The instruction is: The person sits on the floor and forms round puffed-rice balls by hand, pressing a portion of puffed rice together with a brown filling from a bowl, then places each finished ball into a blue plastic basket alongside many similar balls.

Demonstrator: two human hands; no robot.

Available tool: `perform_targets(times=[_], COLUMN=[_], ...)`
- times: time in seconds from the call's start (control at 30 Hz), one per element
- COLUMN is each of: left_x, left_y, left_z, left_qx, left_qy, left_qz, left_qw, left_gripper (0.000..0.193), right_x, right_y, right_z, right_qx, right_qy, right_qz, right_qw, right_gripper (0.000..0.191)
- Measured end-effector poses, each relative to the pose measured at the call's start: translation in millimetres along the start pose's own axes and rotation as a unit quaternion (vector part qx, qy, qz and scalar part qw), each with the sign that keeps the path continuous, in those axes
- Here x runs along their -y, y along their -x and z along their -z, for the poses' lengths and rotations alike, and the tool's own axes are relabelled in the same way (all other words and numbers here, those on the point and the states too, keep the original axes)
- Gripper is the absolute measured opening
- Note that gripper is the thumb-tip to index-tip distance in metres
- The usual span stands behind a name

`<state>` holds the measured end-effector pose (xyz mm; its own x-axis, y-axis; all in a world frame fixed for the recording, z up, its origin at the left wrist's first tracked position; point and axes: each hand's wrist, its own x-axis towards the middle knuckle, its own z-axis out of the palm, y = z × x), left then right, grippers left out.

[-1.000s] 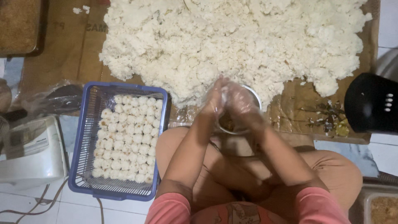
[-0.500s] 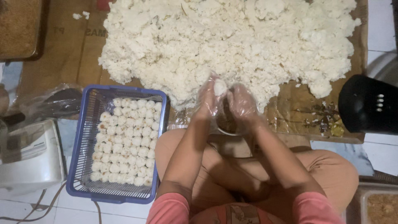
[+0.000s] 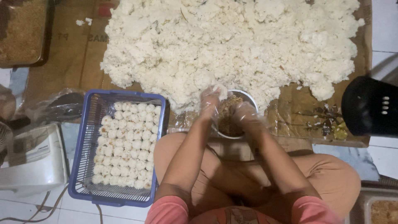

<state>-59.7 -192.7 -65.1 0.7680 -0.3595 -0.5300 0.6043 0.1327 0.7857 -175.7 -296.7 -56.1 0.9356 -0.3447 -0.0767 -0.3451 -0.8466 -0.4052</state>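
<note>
Near left, a blue basket (image 3: 78, 174) holds rows of white rice balls (image 3: 126, 143). Both gloved hands meet over a white bowl (image 3: 248, 99) of brown filling (image 3: 226, 120): left hand (image 3: 210, 103) curled around a rice lump, right hand (image 3: 244, 113) fingers bent into the filling. Beyond lies the rice heap (image 3: 232, 45)
</note>
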Motion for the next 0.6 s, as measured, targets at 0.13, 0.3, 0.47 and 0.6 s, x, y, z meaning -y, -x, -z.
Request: perform_targets(times=[0.13, 0.3, 0.47, 0.6], left_x=[-32, -51, -44, -40], left_y=[42, 67, 59, 51], left_z=[-5, -12, -13, -7], left_qx=[0.035, 0.035, 0.113, 0.072], left_qy=[-0.194, -0.123, 0.027, 0.025], left_qz=[0.023, 0.148, 0.096, 0.125], left_qw=[0.98, 0.981, 0.989, 0.989], left_gripper=[0.037, 0.049, 0.066, 0.066], right_x=[11, 38, 54, 35], right_y=[3, 5, -13, -15], right_z=[50, 73, 58, 57], right_qx=[0.029, 0.01, -0.21, -0.117], right_qy=[-0.287, -0.397, -0.144, -0.251], right_qz=[-0.025, -0.083, 0.15, -0.056], right_qw=[0.957, 0.914, 0.955, 0.959], right_gripper=[0.021, 0.018, 0.013, 0.018])
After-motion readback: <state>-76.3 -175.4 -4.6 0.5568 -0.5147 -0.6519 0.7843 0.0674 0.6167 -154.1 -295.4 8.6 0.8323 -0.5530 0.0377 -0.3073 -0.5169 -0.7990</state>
